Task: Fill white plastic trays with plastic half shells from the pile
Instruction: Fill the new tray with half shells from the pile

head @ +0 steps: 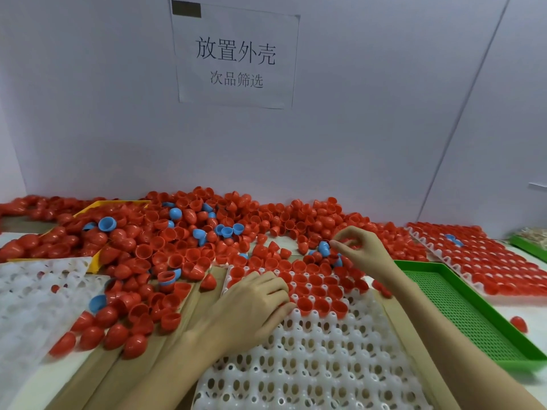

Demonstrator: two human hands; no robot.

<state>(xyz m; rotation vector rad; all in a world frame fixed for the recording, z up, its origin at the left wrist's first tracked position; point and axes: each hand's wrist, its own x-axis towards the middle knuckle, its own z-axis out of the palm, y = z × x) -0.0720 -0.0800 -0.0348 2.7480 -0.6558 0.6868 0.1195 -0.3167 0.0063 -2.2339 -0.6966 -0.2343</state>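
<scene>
The person's left hand point(254, 300) is pressing red half shells point(318, 287) into the white tray's point(310, 365) far rows, its near rows unfilled, while the right hand point(359, 250) is pinching in the pile point(189, 232).

A single head-worn camera looks forward and down from above the person's forearms, close over the near edge of the work surface. It faces a pale wall point(355, 128), where a paper sign point(235, 54) hangs a little left of centre, so the view is roughly square to the wall. The wide-angle lens bends straight lines toward the frame edges. The white tray point(310, 350) fills the lower middle, nearest the lens, with both hands entering from the bottom edge. The far right corner, beyond the green tray point(461, 309), is possibly a second wall panel; distortion makes that hard to judge.
</scene>
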